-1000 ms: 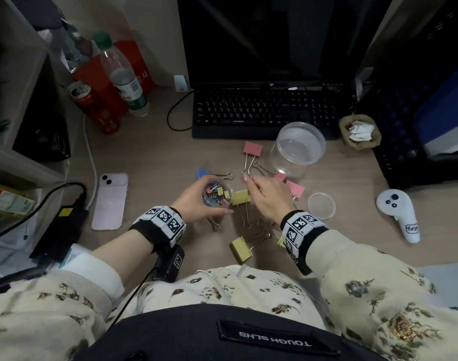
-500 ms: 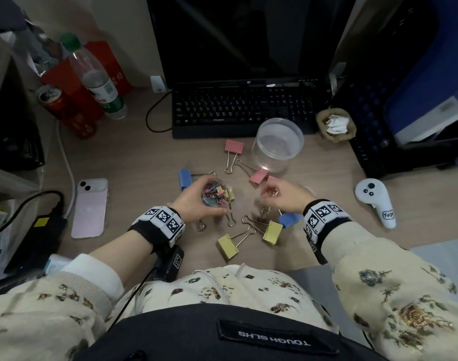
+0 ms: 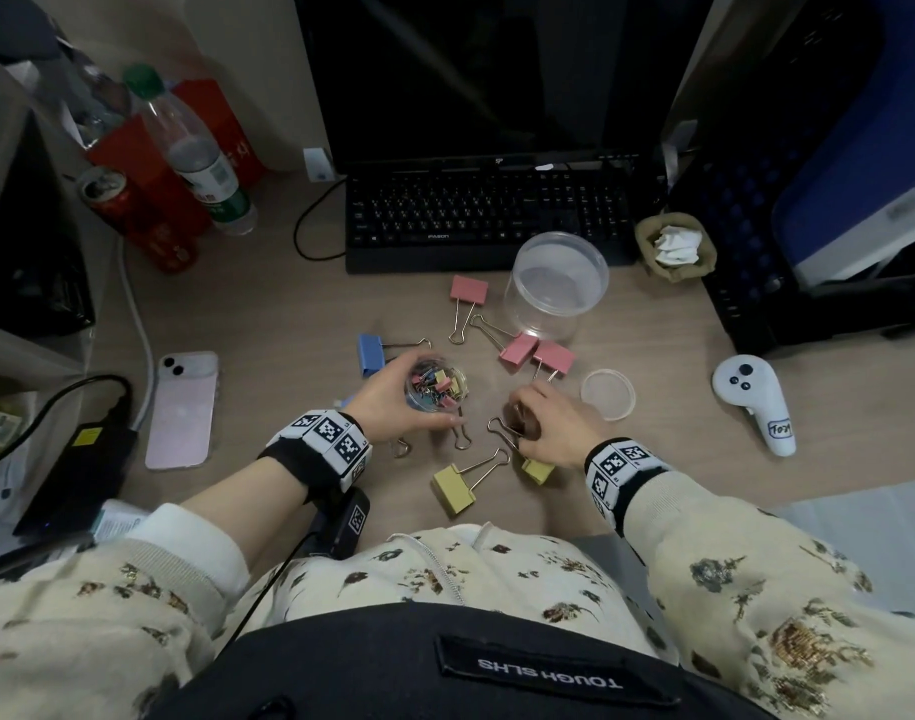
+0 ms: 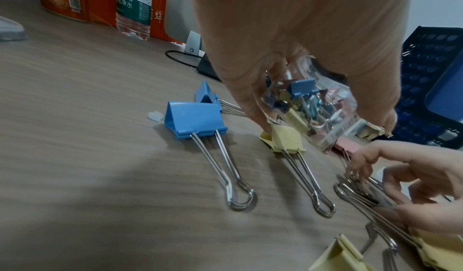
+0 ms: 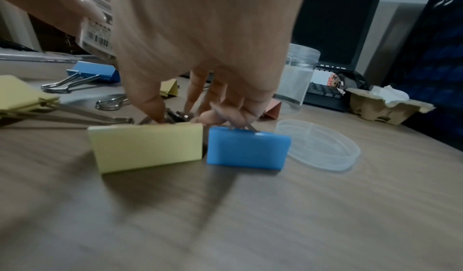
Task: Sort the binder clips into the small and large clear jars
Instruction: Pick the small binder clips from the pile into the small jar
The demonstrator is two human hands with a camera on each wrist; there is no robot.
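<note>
My left hand (image 3: 423, 392) grips the small clear jar (image 3: 439, 389), which holds several small coloured clips and is lifted a little off the desk. My right hand (image 3: 523, 415) reaches down just right of it, fingertips (image 5: 160, 115) pinching a small dark clip (image 5: 179, 115) among the wire handles of large clips. The large clear jar (image 3: 556, 283) stands with nothing in it near the keyboard. Large clips lie around: pink (image 3: 469, 290), pink (image 3: 518, 349), blue (image 3: 370, 353), yellow (image 3: 453, 488). A yellow clip (image 5: 148, 146) and a blue clip (image 5: 248, 149) sit under my right hand.
A clear lid (image 3: 607, 394) lies right of my right hand. A white controller (image 3: 756, 402) is further right, a pink phone (image 3: 182, 410) on the left. The keyboard (image 3: 486, 220), a bottle (image 3: 200, 163), a can (image 3: 107, 192) and a paper cup (image 3: 676, 246) line the back.
My right hand left the small jar's mouth, swung right, then dropped onto the clips in front of me. The left hand kept hold of the small jar.
</note>
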